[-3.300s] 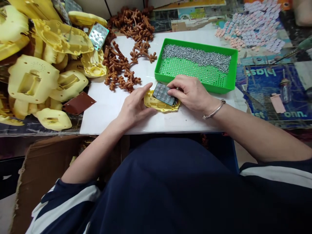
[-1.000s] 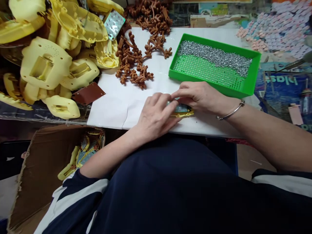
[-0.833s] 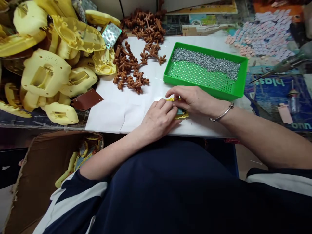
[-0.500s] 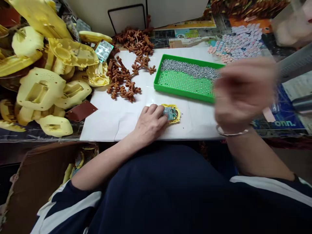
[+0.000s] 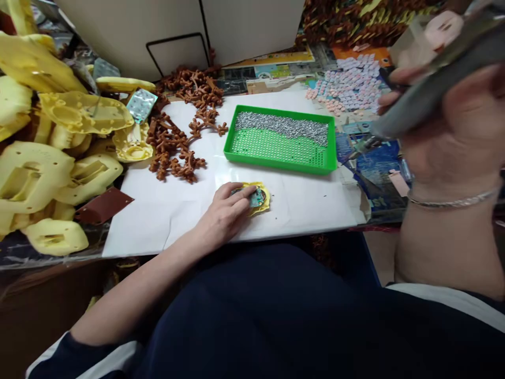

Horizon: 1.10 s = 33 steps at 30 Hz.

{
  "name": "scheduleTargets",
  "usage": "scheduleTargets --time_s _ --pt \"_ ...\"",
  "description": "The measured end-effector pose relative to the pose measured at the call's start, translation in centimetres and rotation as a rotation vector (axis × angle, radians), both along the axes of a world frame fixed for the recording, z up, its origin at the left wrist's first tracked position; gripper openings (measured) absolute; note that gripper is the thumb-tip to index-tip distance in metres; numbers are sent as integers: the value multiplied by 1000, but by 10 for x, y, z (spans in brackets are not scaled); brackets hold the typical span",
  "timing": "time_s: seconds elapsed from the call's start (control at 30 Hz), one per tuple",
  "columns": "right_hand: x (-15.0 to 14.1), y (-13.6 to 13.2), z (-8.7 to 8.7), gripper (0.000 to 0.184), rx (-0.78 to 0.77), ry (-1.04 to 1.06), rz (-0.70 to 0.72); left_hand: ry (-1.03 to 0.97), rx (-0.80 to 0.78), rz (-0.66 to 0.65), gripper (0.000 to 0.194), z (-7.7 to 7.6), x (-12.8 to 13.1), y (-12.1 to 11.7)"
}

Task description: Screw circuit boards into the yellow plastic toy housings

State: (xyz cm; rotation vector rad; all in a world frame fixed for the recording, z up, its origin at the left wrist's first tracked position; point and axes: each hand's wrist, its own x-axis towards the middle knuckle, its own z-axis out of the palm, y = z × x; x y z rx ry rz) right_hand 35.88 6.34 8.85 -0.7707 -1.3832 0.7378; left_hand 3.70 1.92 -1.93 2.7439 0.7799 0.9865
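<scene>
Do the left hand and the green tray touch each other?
Apart: the head view shows white sheet between the left hand and the green tray.

Pale panels (image 5: 252, 31), white-covered table (image 5: 300, 205), beige floor (image 5: 381, 252)

**Yellow shell (image 5: 267, 203), circuit board (image 5: 258, 199), screwdriver (image 5: 428, 96) around green tray (image 5: 276, 163)**

Noted the yellow shell flat, wavy-edged, open side up, just off the near long side of the green tray. Saw the circuit board inside it: green, component face up, right end exposed. Lost sight of the left end, covered from above. Could not tell how fully seated. Saw the screwdriver grey, blurred, gripped in mid-air right of the green tray, slanted, bit aimed down and left towards the tray's near right corner.
</scene>
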Motion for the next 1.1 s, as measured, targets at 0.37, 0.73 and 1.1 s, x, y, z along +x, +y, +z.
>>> scheduleTargets --time_s 0.37,0.73,1.1 --pt "-41 33 -29 39 55 85 -52 3 -35 4 18 5 11 -2" --pt "-45 42 -61 37 67 48 -114 25 -85 6 19 2 24 -3" --pt "-45 44 -66 38 95 28 -141 7 -54 14 17 1 26 -1"
